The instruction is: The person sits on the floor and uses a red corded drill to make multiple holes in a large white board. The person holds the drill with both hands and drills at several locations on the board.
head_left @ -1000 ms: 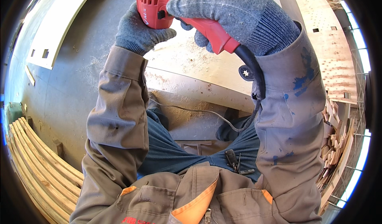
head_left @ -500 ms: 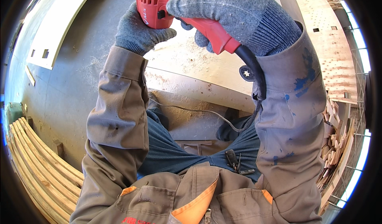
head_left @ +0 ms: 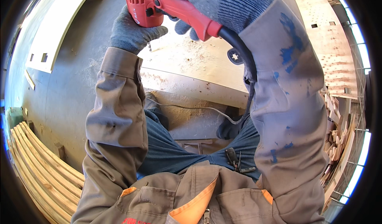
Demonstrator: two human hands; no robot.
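A red corded electric drill [head_left: 145, 9] is raised in front of me at the upper edge of the view. My gloved right hand [head_left: 201, 1] wraps its rear handle, with the black cord leaving at the wrist. Against the motor housing, my gloved left hand [head_left: 133, 32] grips from the left side, thumb pointing right. What looks like a drill bit [head_left: 150, 46] shows just under that thumb. Beneath lies a pale wooden board [head_left: 207, 70] strewn with wood shavings [head_left: 193, 50]. A black chuck-key holder [head_left: 235, 56] hangs on the cord.
A long pale panel [head_left: 51, 33] with square holes stands at the left. Timber slats [head_left: 43, 160] are stacked at lower left. On the right are a holed plywood sheet [head_left: 328, 41] and a heap of wood offcuts [head_left: 338, 138]. The grey cable [head_left: 199, 106] runs past my feet.
Both hands have shifted left and slightly up with the drill. My right forearm has swung inward, and the cord has moved left with it. The grip looks the same.
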